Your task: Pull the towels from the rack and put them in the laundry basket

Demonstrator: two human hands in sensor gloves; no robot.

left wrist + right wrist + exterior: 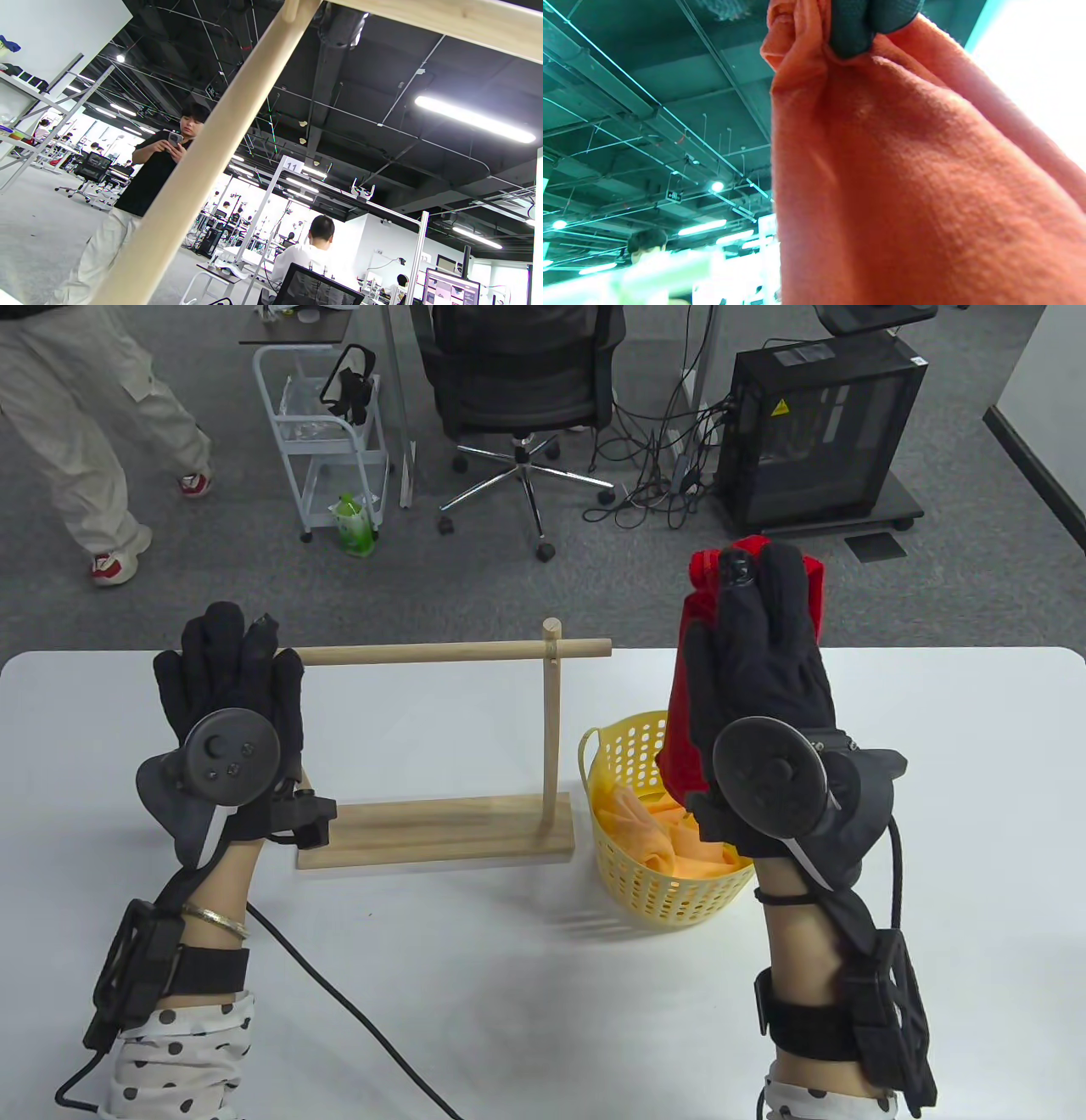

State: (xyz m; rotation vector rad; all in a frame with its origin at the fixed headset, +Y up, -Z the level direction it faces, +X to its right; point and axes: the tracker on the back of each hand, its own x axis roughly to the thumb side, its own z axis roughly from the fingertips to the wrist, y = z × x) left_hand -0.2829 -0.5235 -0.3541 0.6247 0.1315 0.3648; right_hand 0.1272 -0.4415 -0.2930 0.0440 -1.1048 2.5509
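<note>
right hand [768, 704] gripping red towel [687, 687] above basket [645, 891] rim

A white table [475, 984] with rounded corners fills the lower part of the table view. On it stands a wooden rack [441, 746]: flat base board on the tabletop, an upright post at its right end, a bare crossbar on top. Just right of the base sits a yellow perforated basket [670, 848], an orange towel [662, 836] bunched inside. A black cable [356, 1018] snakes across the surface at lower left.
</note>
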